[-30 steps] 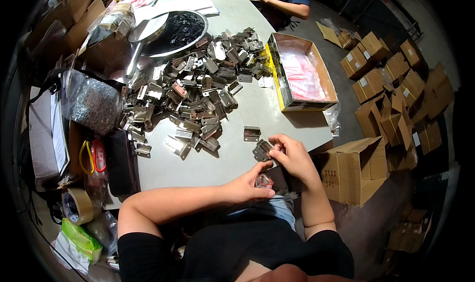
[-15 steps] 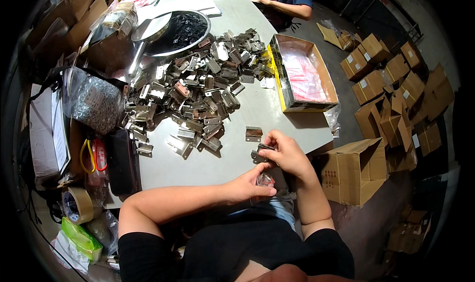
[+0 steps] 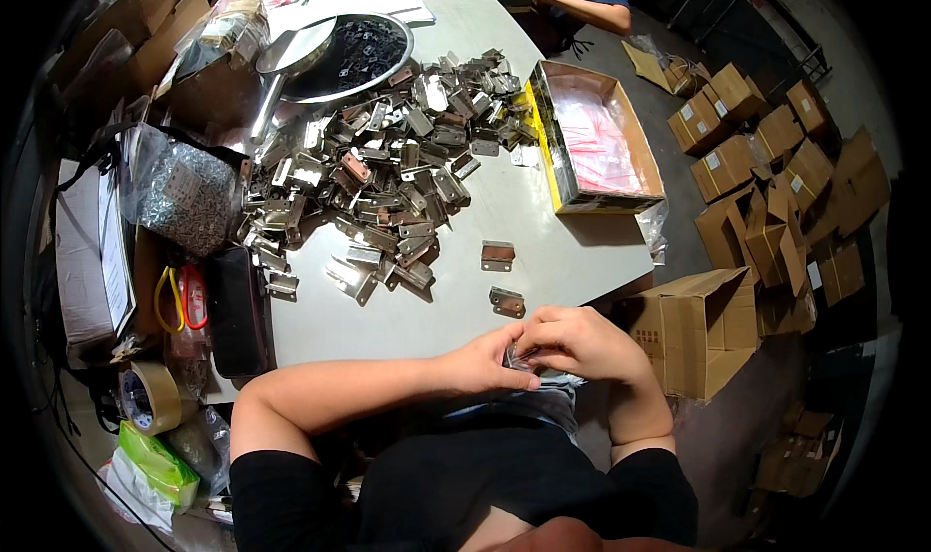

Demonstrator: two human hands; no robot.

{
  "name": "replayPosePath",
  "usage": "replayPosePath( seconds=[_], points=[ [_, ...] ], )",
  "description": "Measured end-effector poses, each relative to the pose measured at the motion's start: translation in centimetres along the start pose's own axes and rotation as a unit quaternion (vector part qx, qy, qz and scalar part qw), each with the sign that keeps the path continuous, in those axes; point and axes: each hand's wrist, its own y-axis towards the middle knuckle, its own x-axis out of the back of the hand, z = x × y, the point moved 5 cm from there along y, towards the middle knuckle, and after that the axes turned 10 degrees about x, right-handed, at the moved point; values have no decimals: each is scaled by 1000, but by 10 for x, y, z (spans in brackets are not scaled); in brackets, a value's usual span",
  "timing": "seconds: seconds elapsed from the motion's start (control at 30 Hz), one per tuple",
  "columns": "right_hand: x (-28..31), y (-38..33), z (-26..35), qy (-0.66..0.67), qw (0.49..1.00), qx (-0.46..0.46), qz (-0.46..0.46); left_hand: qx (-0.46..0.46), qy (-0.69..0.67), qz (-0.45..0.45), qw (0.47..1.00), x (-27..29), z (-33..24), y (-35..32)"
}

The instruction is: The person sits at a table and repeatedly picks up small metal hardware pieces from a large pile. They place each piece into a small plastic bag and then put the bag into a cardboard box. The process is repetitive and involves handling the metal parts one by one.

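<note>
Plastic bag point(image 3: 515, 357): our left hand point(image 3: 485, 363) holds it — likely for steadiness.
Right hand point(image 3: 580, 343): at bag — can't tell grip.

Bright light glints off metal brackets point(image 3: 412, 155); the warped fisheye edges go black.

Pale grey table point(image 3: 427, 324) fills mid-frame, carrying papers point(image 3: 393, 4) at top, metal bowl point(image 3: 411, 52) upper left of centre, big bracket pile point(image 3: 388, 177) below it, open box point(image 3: 611, 202) upper right, two lone brackets point(image 3: 498, 252) just right of centre, black case point(image 3: 236, 310) left.
</note>
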Motion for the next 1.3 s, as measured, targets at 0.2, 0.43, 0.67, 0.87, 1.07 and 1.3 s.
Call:
replayPosePath(
  seconds=[0.2,0.43,0.67,0.87,1.07,1.3],
  points=[
    [9,11,-11,89,995,-48,-25,17,83,60,995,-4,3,1],
    [-7,22,-41,-137,975,-44,-167,56,112,91,988,-8,13,2],
    [-3,25,-52,-85,971,-36,-219,27,53,6,998,1,8,3],
    [-9,14,-77,252,930,-158,-214,55,-43,-25,997,3,5,0],
    [-1,19,-72,166,954,-186,-168,74,-48,-3,996,3,8,2],
    [13,41,-66,-42,982,-66,-169,83,-89,-17,992,3,4,-2]
  ],
)
